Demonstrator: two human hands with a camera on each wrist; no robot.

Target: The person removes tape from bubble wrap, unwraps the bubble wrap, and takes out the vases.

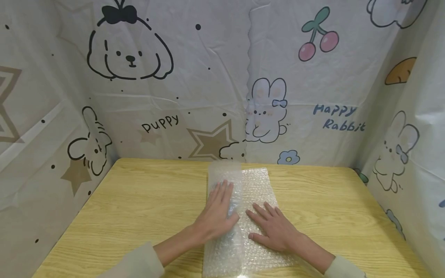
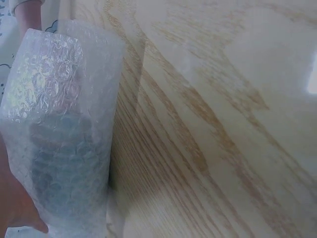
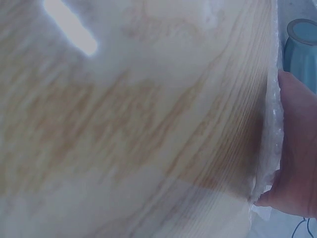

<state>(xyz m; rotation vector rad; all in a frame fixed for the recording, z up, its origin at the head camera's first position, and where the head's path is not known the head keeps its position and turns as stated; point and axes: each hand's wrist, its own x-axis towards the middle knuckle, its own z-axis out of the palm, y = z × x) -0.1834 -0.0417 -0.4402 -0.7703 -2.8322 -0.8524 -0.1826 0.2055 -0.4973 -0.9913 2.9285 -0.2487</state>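
A sheet of bubble wrap (image 1: 259, 185) lies on the table, its left part folded over in a raised strip. On that folded part my left hand (image 1: 217, 212) rests with fingers straight. My right hand (image 1: 274, 229) lies spread on the flatter right part, fingers straight. A bluish shape shows blurred through the wrap in the left wrist view, under the bubble wrap (image 2: 59, 158). At the right edge of the right wrist view stands a blue bottle-like vessel (image 3: 302, 54) with a round mouth, beside my right hand (image 3: 299, 144) and the wrap's edge.
The yellow wood-grain table (image 1: 149, 200) extends on both sides of the wrap. A cloth printed with cartoon animals (image 1: 208, 77) hangs behind the table and along both sides. Light glares off the tabletop in the right wrist view.
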